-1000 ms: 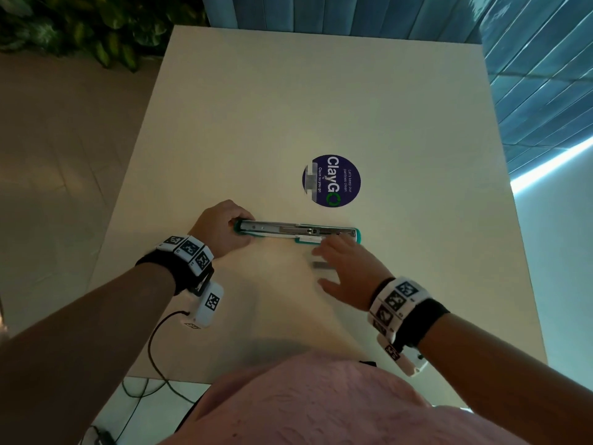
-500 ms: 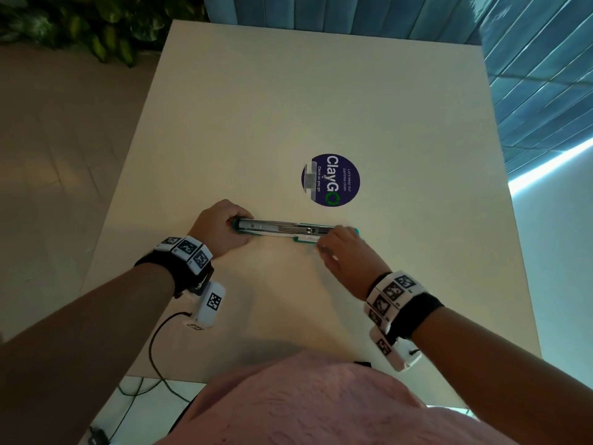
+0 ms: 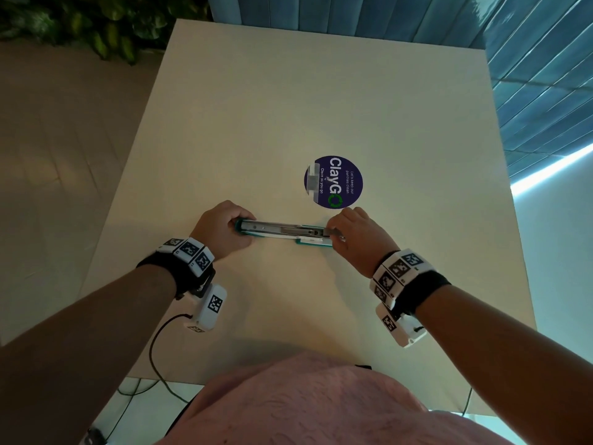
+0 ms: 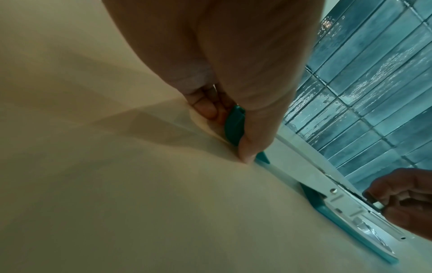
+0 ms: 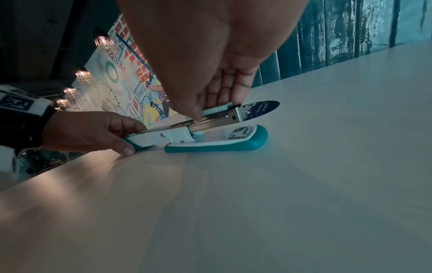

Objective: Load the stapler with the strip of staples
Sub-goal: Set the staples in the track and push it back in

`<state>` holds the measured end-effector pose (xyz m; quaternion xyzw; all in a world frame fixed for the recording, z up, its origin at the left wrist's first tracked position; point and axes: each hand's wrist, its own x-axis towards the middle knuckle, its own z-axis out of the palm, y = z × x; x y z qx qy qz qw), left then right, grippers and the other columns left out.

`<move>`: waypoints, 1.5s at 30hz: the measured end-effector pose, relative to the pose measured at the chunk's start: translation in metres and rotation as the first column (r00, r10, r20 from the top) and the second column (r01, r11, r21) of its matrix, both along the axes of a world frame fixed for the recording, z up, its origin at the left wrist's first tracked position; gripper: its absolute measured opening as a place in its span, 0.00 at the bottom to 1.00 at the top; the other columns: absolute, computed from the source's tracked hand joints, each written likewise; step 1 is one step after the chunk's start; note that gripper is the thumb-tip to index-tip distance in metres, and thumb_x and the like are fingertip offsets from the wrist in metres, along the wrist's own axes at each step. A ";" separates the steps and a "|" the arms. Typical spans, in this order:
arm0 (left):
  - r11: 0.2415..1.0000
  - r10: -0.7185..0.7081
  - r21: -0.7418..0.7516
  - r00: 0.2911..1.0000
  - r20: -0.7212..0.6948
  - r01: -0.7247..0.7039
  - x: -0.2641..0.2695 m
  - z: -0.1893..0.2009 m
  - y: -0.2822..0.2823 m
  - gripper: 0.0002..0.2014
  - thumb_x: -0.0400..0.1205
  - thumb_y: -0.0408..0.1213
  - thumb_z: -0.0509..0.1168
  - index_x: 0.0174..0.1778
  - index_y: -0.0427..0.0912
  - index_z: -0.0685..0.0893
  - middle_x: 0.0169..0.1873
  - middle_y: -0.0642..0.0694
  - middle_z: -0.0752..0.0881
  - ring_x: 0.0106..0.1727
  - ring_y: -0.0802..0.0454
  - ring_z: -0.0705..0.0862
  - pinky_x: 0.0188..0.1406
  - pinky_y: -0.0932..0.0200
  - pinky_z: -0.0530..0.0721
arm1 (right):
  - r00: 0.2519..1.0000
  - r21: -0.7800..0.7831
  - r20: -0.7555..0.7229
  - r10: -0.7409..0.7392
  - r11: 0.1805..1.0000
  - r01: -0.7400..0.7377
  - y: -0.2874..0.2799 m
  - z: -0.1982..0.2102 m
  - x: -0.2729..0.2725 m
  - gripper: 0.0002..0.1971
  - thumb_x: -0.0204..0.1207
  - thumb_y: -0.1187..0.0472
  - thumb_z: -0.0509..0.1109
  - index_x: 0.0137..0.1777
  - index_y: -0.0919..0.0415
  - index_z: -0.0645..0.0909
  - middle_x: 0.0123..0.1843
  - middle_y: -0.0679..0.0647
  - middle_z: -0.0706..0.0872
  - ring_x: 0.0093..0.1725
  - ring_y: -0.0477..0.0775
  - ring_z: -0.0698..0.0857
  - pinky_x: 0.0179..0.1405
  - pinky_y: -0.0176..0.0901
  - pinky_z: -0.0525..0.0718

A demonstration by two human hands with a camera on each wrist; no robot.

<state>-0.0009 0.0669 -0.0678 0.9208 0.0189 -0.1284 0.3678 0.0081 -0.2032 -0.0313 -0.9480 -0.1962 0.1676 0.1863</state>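
Observation:
A teal and white stapler (image 3: 282, 231) lies swung open flat across the white table (image 3: 288, 107), its metal magazine (image 5: 222, 118) facing up. My left hand (image 3: 231, 231) grips the stapler's left end, with the thumb on the near side and the fingers (image 4: 205, 107) curled behind the teal cover. My right hand (image 3: 335, 234) is over the right end of the magazine. It pinches the short grey strip of staples (image 3: 335, 233) between thumb (image 5: 195, 112) and fingers, right at the channel. The hand hides most of the strip.
A round dark blue sticker (image 3: 333, 183) lies on the table just behind my right hand. Blue tiled wall (image 3: 529, 59) runs along the far and right sides. A leafy plant (image 3: 96, 27) stands far left. A black cable (image 3: 154, 342) hangs off the near edge.
My right hand picked the staple strip off the table in front of the stapler and carried it up and right onto the magazine's right end. My left hand stayed on the left end.

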 end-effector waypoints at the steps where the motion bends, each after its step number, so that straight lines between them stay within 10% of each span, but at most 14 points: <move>1: 1.000 0.002 -0.001 1.000 0.001 -0.002 0.000 0.000 0.000 0.17 0.64 0.32 0.77 0.47 0.45 0.86 0.47 0.44 0.84 0.46 0.47 0.83 0.48 0.57 0.79 | 1.000 -0.002 0.005 0.002 1.000 -0.002 0.000 0.000 0.000 0.09 0.78 0.62 0.60 0.54 0.63 0.79 0.52 0.59 0.82 0.53 0.58 0.77 0.52 0.50 0.80; 16: 0.999 -0.017 0.027 1.000 0.017 0.017 -0.001 0.000 0.000 0.17 0.64 0.33 0.76 0.49 0.44 0.85 0.46 0.45 0.83 0.45 0.50 0.81 0.42 0.70 0.73 | 1.000 -0.022 -0.004 0.003 1.000 -0.003 -0.003 0.001 -0.004 0.11 0.80 0.60 0.58 0.55 0.62 0.80 0.53 0.59 0.82 0.55 0.58 0.76 0.55 0.53 0.82; 29: 1.000 -0.012 0.020 1.000 0.015 0.012 -0.002 0.001 -0.001 0.16 0.64 0.33 0.76 0.48 0.44 0.86 0.46 0.42 0.84 0.45 0.48 0.81 0.46 0.61 0.74 | 0.993 -0.060 -0.112 -0.037 0.998 0.031 -0.003 0.005 0.006 0.12 0.77 0.61 0.63 0.58 0.59 0.80 0.54 0.58 0.82 0.56 0.58 0.77 0.56 0.50 0.79; 37: 0.998 -0.050 0.045 0.999 0.004 0.050 0.001 0.002 0.002 0.19 0.64 0.33 0.77 0.51 0.44 0.84 0.47 0.44 0.82 0.46 0.49 0.80 0.43 0.66 0.73 | 0.980 0.020 -0.118 -0.158 0.987 0.161 -0.028 -0.012 -0.001 0.33 0.63 0.59 0.78 0.68 0.57 0.69 0.63 0.56 0.77 0.62 0.56 0.73 0.63 0.50 0.76; 45: 0.987 -0.130 0.096 0.991 0.009 0.129 0.003 0.016 0.014 0.17 0.66 0.33 0.76 0.50 0.46 0.84 0.46 0.43 0.83 0.46 0.48 0.81 0.45 0.59 0.77 | 0.962 0.123 -0.147 -0.228 0.961 0.246 -0.038 -0.026 -0.001 0.21 0.62 0.65 0.77 0.57 0.60 0.79 0.52 0.55 0.78 0.48 0.53 0.79 0.54 0.47 0.83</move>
